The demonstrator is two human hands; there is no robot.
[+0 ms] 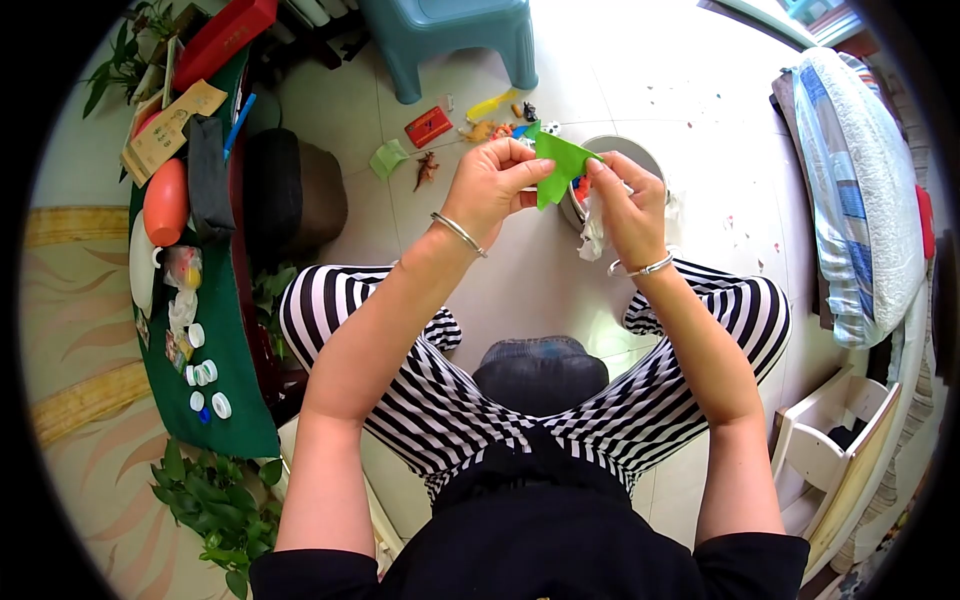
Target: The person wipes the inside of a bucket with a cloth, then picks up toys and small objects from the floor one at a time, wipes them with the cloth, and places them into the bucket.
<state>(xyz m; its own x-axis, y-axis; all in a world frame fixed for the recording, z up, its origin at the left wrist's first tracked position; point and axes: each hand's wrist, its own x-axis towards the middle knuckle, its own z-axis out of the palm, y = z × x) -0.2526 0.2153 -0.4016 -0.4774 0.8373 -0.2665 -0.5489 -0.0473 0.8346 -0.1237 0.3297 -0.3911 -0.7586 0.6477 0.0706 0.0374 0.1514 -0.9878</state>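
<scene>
A piece of bright green paper is stretched between my two hands, above the floor and the left edge of a round bin. My left hand pinches its left side between thumb and fingers. At its right corner, the thumb and fingertips of my right hand are closed on it. White crumpled tissue hangs by the bin's rim below my right hand. Red and blue bits show inside the bin, which my right hand partly hides.
Small toys, a red packet and a light green scrap lie on the floor beyond my left hand. A blue stool stands behind them. The green-topped table is at left, bedding at right.
</scene>
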